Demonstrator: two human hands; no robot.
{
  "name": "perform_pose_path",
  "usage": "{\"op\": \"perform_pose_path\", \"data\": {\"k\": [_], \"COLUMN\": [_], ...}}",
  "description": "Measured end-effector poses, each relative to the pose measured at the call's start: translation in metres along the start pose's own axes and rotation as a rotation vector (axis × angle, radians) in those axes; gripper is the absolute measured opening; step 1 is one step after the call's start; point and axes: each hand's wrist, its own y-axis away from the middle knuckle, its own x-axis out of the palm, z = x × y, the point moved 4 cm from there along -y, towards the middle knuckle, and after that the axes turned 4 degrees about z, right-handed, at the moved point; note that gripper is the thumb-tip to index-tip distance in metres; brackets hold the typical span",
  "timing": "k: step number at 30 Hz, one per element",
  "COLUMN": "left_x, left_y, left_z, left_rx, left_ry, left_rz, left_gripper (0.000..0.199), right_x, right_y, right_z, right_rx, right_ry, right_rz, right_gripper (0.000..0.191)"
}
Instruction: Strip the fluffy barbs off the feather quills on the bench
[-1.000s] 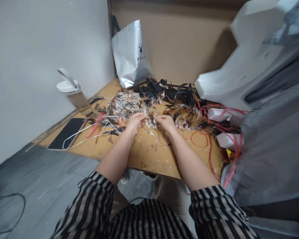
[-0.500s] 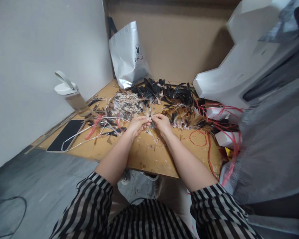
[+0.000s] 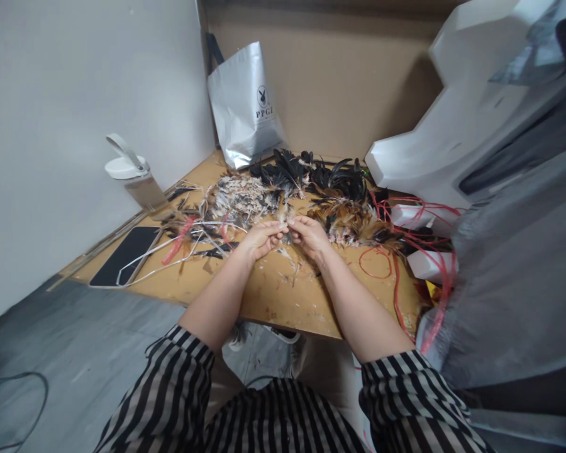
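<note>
Over the middle of the table (image 3: 292, 302), my left hand (image 3: 264, 240) and my right hand (image 3: 306, 236) meet fingertip to fingertip, both closed in a pinch. Between them shows a small pale brown feather (image 3: 286, 214), its base hidden by my fingers. Just beyond my left hand lies a heap of pale feathers (image 3: 240, 198) with light quill ends. Brown and orange feathers (image 3: 353, 220) are piled beside my right hand. Black feathers (image 3: 287, 171) are heaped behind, at the back of the table.
A silver bag (image 3: 243, 113) leans at the back. To the left stand a lidded bottle (image 3: 144, 189) and a dark phone (image 3: 122, 258) crossed by white wire (image 3: 163, 270). Red string (image 3: 396, 296) trails at the right, near white power blocks (image 3: 431, 264) and grey fabric (image 3: 523, 264).
My right hand has turned slightly and its fingers have shifted a little. My left hand stays nearly in place. The piles look the same.
</note>
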Motion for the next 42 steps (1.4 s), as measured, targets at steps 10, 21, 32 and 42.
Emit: {"op": "perform_pose_path", "data": {"k": [10,21,32,42], "left_x": [-0.002,-0.004,-0.018,-0.014], "left_y": [-0.001,0.001,0.002,0.003], "left_z": [0.002,-0.011,-0.017,-0.018], "left_rx": [0.039,0.211,0.284,0.253], "left_ry": [-0.171,-0.215,-0.035,-0.037], "left_rz": [-0.050,-0.240,-0.382,-0.365], "left_gripper": [0.020,0.012,0.008,0.011], "right_x": [-0.004,-0.005,0.015,-0.001], "right_y": [0.001,-0.003,0.006,-0.003], "right_z": [0.003,-0.002,-0.006,-0.006], "right_rx": [-0.137,-0.189,-0.189,-0.101], "right_ry": [0.180,0.389,1.405,0.728], "right_rz": [-0.172,-0.226,-0.125,-0.216], "right_gripper": [0.025,0.022,0.013,0.014]}}
